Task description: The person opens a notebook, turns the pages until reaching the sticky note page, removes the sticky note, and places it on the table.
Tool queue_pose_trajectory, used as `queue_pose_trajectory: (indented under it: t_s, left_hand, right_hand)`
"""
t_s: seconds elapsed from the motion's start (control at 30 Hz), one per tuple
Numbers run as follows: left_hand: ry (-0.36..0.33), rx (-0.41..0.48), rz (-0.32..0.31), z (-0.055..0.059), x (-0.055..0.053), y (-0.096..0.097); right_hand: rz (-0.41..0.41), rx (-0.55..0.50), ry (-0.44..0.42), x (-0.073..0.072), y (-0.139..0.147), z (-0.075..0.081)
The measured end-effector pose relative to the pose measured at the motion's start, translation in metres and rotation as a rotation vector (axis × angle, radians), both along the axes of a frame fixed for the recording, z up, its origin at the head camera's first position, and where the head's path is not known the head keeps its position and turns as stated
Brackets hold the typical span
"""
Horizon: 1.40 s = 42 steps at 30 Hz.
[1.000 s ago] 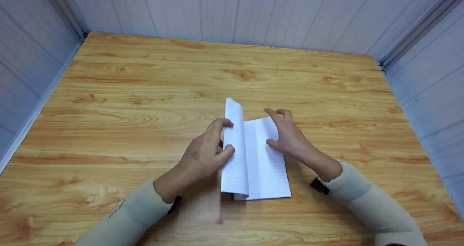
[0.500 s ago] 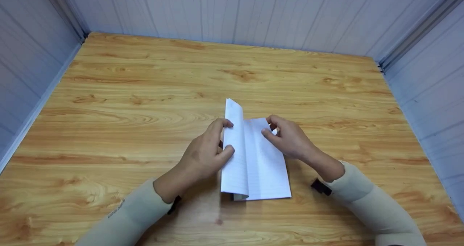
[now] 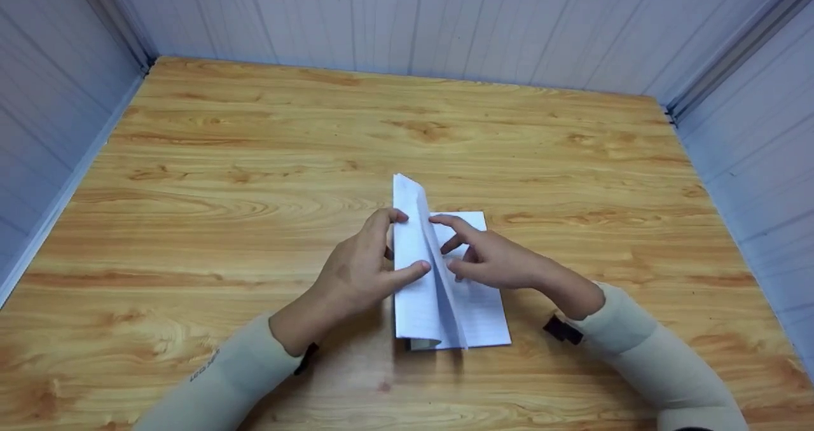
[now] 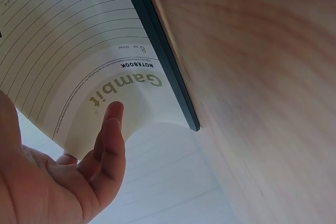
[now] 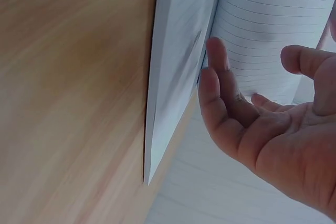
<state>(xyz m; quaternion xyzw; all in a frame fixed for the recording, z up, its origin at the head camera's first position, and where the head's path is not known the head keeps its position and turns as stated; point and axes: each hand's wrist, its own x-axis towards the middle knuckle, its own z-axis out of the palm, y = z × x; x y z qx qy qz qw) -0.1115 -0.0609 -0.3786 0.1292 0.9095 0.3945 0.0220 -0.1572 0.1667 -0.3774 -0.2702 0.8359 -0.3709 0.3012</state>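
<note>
A lined notebook (image 3: 480, 316) lies open on the table, its left part raised and curving upright. My left hand (image 3: 356, 269) holds that raised part, thumb on the page side and fingers behind it. In the left wrist view the cover (image 4: 123, 82) reads "Gambit NOTEBOOK", with fingers against it. A single leaf (image 3: 448, 304) stands partly turned between the raised part and the flat right-hand pages. My right hand (image 3: 493, 256) has its fingers spread at this leaf, the index fingertip touching it near the top. In the right wrist view its thumb and fingers stand apart.
The notebook rests on a wood-grain table (image 3: 254, 132). Pale panel walls (image 3: 381, 24) border the table at the back and both sides. A black strap piece (image 3: 563, 329) shows beneath the right sleeve.
My right hand pinched a leaf's upper right corner, then moved left, turning that leaf toward the raised part. My left thumb has shifted slightly right; the left hand otherwise keeps its place.
</note>
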Motion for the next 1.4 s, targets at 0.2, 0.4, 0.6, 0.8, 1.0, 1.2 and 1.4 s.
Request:
queue_pose_trajectory:
  t_s: [0.2, 0.4, 0.6, 0.8, 1.0, 1.2, 1.4]
  left_hand:
    - [0.025, -0.013, 0.008, 0.000, 0.001, 0.001]
    - [0.018, -0.024, 0.021, 0.000, 0.000, 0.002]
    - [0.051, -0.036, 0.025, 0.001, 0.000, 0.000]
    - [0.041, -0.027, 0.018, 0.002, 0.000, -0.001]
    - [0.019, 0.005, 0.023, 0.003, 0.001, -0.001]
    - [0.052, 0.033, 0.016, 0.004, 0.001, -0.003]
    - [0.085, 0.030, 0.008, 0.006, 0.001, -0.003]
  right_hand:
    - [0.024, -0.033, 0.103, 0.002, -0.003, 0.001]
    - [0.046, -0.043, 0.182, 0.002, -0.005, 0.003]
    - [0.062, -0.060, 0.204, 0.000, -0.006, 0.004]
    - [0.026, -0.056, 0.277, -0.003, -0.001, 0.003]
    - [-0.027, -0.005, 0.360, -0.004, 0.003, 0.002]
    - [-0.046, 0.051, 0.493, -0.007, 0.007, -0.001]
    - [-0.016, 0.221, 0.624, -0.008, 0.013, -0.007]
